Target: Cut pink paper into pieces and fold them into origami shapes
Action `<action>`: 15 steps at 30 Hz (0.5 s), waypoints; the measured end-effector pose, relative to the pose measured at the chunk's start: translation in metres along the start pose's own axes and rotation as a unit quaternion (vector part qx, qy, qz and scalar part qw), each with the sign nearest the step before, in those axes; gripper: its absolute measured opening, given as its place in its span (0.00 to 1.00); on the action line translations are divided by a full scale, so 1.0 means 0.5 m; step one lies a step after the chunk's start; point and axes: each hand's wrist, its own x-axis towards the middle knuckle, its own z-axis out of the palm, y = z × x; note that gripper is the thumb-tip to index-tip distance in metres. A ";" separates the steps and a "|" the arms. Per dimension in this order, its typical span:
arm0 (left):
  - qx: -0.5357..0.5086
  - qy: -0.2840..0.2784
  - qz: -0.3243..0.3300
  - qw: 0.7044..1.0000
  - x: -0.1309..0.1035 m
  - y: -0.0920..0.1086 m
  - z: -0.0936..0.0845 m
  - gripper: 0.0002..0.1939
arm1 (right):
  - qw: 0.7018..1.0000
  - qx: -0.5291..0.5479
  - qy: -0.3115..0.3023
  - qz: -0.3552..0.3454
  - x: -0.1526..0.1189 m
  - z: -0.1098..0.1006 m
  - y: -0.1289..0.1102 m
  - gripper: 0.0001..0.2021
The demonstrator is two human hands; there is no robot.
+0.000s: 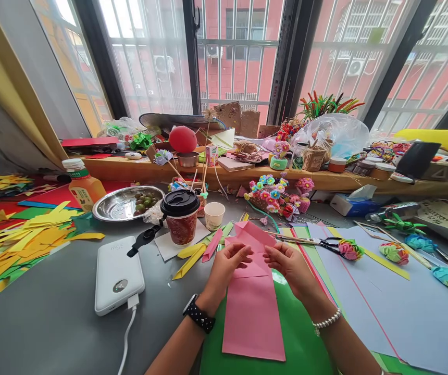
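Observation:
Both hands hold a small pink paper piece [252,233] up above the mat, one at each side of it. My left hand [232,265], with a dotted watch strap at the wrist, pinches its left part between thumb and fingers. On the other side my right hand [288,268], wearing a beaded bracelet, has its fingertips closed on the right edge. Beneath them a long pink paper strip [252,323] with a crease across it lies on a green mat [302,333]. Folded yellow strips [190,260] and a folded pink strip [212,245] rest left of my left hand.
Scissors [325,243] lie on pale paper sheets [384,307] at right, near folded paper flowers [351,250]. To the left stand a lidded cup [181,226], a paper cup [213,214], a white power bank [118,273] with cable, and a metal plate [109,203]. Yellow paper scraps [32,239] cover the far left.

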 end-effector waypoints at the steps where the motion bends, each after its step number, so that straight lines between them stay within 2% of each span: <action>1: 0.014 -0.017 -0.005 1.000 -0.001 0.000 0.001 0.13 | 1.000 0.001 -0.010 0.007 -0.002 0.005 0.002 0.12; 3: 0.043 -0.034 -0.001 0.998 -0.003 0.001 0.002 0.11 | 0.999 -0.003 -0.035 0.011 -0.006 0.012 0.006 0.12; 7: 0.072 -0.023 0.026 0.997 -0.004 0.001 0.000 0.11 | 0.996 -0.035 -0.084 0.017 -0.009 0.017 0.008 0.11; 13: 0.073 -0.016 0.032 0.997 -0.004 0.002 -0.001 0.13 | 0.995 -0.066 -0.074 0.001 -0.009 0.013 0.001 0.13; 15: 0.071 -0.015 0.036 0.997 -0.005 0.001 -0.001 0.13 | 0.993 -0.084 -0.087 -0.013 -0.010 0.013 0.001 0.12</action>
